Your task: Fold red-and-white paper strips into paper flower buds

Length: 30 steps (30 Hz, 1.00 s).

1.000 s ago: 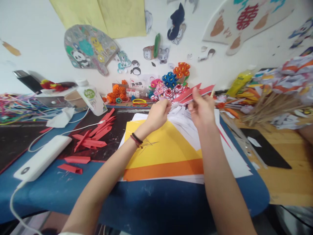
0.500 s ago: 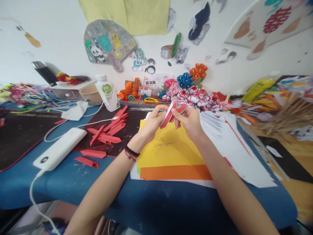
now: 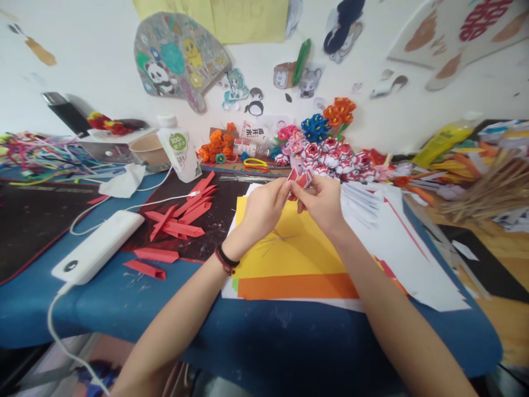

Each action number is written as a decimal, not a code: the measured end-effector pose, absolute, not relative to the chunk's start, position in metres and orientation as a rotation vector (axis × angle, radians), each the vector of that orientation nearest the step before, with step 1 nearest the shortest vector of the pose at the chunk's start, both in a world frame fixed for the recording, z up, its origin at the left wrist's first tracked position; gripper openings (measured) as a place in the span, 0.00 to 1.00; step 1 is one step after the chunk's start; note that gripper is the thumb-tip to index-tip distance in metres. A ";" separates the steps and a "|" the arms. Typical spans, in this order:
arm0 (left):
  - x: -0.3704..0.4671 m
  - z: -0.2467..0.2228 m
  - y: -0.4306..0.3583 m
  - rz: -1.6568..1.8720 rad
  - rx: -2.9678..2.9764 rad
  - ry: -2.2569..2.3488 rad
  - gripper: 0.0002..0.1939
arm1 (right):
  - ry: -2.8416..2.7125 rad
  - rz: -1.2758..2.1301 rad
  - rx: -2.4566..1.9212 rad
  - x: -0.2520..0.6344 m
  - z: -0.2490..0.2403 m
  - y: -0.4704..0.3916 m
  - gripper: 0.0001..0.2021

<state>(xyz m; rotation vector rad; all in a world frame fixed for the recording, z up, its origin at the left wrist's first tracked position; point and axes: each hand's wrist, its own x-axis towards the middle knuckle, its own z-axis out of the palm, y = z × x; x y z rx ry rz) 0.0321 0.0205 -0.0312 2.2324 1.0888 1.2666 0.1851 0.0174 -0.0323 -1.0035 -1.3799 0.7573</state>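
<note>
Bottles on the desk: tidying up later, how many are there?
2: a white bottle upright by the paper cup, a labelled one lying by the orange flowers. Others may be hidden.

I read "100%" in a green round label on the white bottle (image 3: 178, 150) by the table's far edge. The bottle lying on its side (image 3: 252, 144) further right shows "开水" on its label. A red "囍" sits on the wall cutout (image 3: 481, 12), upper right. Other print is too small to read.
</note>
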 end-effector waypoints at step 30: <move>0.036 -0.039 0.028 1.461 1.518 0.846 0.21 | -1.356 0.517 -1.032 0.190 -0.031 0.016 0.15</move>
